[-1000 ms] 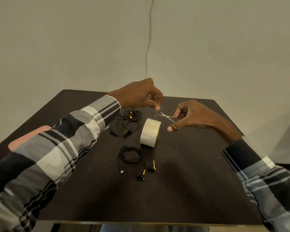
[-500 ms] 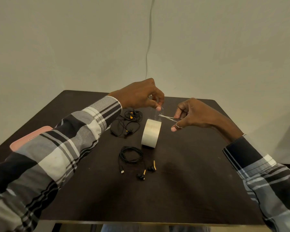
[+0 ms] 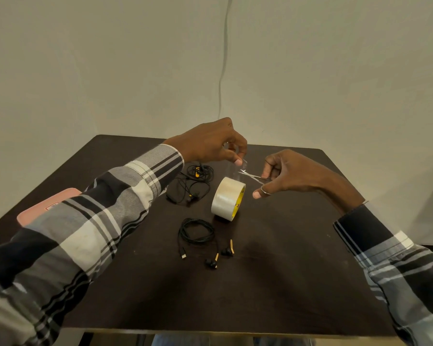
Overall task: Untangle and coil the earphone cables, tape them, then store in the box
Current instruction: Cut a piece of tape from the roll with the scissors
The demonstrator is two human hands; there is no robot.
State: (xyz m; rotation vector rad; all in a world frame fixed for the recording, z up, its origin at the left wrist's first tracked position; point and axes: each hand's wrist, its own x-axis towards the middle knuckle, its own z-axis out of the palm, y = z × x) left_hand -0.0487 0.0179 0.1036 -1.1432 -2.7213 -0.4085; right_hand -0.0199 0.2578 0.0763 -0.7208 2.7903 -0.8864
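Observation:
A roll of clear tape (image 3: pixel 227 198) stands on edge in the middle of the dark table (image 3: pixel 273 270). My left hand (image 3: pixel 210 143) pinches the free end of the tape strip (image 3: pixel 235 168) and holds it up above the roll. My right hand (image 3: pixel 288 174) grips small scissors (image 3: pixel 253 175), whose blades are at the strip. A coiled black earphone (image 3: pixel 196 231) with gold-tipped buds (image 3: pixel 219 257) lies in front of the roll. A second, looser black earphone (image 3: pixel 193 183) lies behind it, left of the roll.
A pink box (image 3: pixel 39 211) sits at the table's left edge, partly hidden by my left sleeve. A thin cable (image 3: pixel 223 58) runs down the wall behind the table. The table's near edge lies just below my forearms.
My left hand has lifted the tape end slightly higher. The scissors in my right hand have edged left to the strip. The roll has tilted a little.

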